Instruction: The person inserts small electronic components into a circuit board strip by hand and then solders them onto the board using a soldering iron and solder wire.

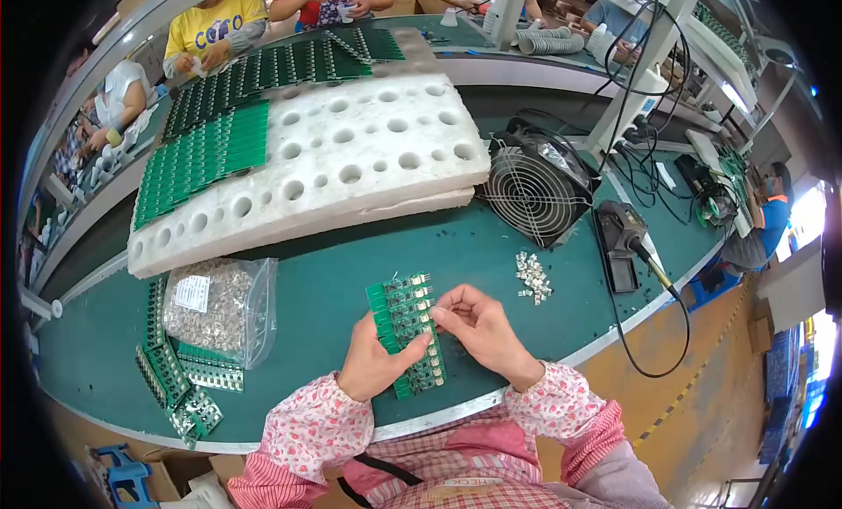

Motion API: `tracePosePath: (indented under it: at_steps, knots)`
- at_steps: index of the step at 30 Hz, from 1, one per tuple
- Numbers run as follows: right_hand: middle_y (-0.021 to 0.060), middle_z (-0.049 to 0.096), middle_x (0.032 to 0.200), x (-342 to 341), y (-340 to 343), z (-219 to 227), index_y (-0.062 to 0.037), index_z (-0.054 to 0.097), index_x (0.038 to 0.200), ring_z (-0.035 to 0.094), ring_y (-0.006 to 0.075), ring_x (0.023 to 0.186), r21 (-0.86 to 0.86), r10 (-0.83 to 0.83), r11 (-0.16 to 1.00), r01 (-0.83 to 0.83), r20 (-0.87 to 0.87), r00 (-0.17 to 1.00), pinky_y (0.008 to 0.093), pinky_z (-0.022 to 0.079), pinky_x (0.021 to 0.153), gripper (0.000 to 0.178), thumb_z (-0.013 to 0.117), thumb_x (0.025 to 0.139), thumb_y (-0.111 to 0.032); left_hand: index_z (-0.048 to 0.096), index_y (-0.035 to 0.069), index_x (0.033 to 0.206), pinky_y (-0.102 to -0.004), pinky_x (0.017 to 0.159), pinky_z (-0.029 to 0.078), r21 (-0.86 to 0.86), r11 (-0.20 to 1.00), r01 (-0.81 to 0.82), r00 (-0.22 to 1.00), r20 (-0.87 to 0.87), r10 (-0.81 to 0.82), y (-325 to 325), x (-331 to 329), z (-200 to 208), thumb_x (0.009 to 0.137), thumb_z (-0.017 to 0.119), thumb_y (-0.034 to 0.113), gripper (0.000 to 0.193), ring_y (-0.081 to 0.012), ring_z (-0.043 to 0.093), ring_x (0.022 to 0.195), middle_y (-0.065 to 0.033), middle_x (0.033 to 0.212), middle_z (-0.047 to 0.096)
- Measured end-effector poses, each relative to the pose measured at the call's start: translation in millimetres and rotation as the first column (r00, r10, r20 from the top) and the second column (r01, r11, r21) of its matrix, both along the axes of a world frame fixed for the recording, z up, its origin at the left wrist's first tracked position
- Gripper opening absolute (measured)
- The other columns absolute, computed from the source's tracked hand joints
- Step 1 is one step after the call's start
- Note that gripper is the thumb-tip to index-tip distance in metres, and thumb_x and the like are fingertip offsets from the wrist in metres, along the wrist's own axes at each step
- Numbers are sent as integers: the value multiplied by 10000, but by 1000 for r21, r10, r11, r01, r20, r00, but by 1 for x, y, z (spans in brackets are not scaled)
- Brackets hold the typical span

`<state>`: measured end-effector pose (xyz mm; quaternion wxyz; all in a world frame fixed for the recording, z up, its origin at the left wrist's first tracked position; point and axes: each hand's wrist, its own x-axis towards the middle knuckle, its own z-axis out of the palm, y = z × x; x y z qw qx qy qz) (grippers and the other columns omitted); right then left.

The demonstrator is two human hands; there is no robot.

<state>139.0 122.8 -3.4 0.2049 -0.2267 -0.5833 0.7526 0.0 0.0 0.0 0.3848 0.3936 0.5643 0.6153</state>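
Observation:
Near the front edge of the green table, my left hand (375, 362) grips a green circuit board panel (403, 319) with its thumb across the face. White connectors line the panel's right side. My right hand (484, 335) is closed in a pinch at that side, touching the panel about midway up. Whatever lies between its fingertips is too small to make out. Some loose white connectors (533, 279) lie in a small heap to the right. At the left, a clear plastic bag (219, 309) full of connectors rests beside and partly over several populated circuit boards (171, 373).
A white foam block (346, 171) with round holes spans the back, bearing rows of green boards (206, 154). Right of it stands a black fan (533, 191). A soldering iron (653, 268) sits in its stand (621, 246), its cord looping over the table's edge. Other people work beyond.

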Motion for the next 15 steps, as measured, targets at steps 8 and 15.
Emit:
tracePosePath:
  at_steps: [8, 15]
  knots:
    - [86, 641, 961, 3, -3, 12, 16, 582, 1023, 632, 145, 880, 243, -163, 958, 153, 23, 986, 276, 515, 786, 221, 678, 895, -135, 569, 0, 1168, -278, 787, 522, 9, 1000, 29, 998, -47, -29, 2, 0, 4, 807, 729, 43, 397, -108, 629, 897, -47, 1013, 666]
    - [135, 579, 1167, 58, 47, 3, -27, 588, 1139, 568, 298, 1060, 997, -569, 68, -19, 54, 821, 401, 472, 904, 362, 699, 816, -146, 576, 3, 1123, -275, 778, 522, -27, 997, -75, 988, 131, 78, 2, -7, -2, 829, 711, 22, 324, -116, 632, 877, -45, 1000, 661]
